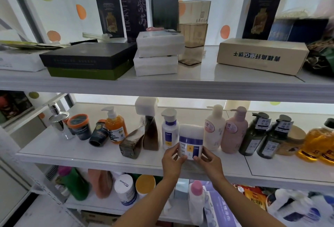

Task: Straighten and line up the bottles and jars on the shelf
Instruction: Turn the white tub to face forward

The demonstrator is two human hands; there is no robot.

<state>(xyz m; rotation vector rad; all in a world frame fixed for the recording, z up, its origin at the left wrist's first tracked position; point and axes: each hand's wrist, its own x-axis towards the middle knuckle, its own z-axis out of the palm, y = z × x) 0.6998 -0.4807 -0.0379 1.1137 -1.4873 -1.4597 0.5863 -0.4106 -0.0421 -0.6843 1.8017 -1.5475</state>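
On the middle shelf a white jar with a purple band stands upright near the front. My left hand grips its left side and my right hand grips its right side. Behind it stands a white pump bottle. To the right are a cream bottle, a pink bottle and two dark green bottles. To the left, a brown bottle stands, another brown bottle lies tipped over, an orange pump bottle stands and a dark tube leans.
A chrome dispenser and an orange-lidded jar stand at the shelf's left end, amber bottles and a tan jar at its right. Boxes fill the upper shelf; more bottles crowd the lower shelf.
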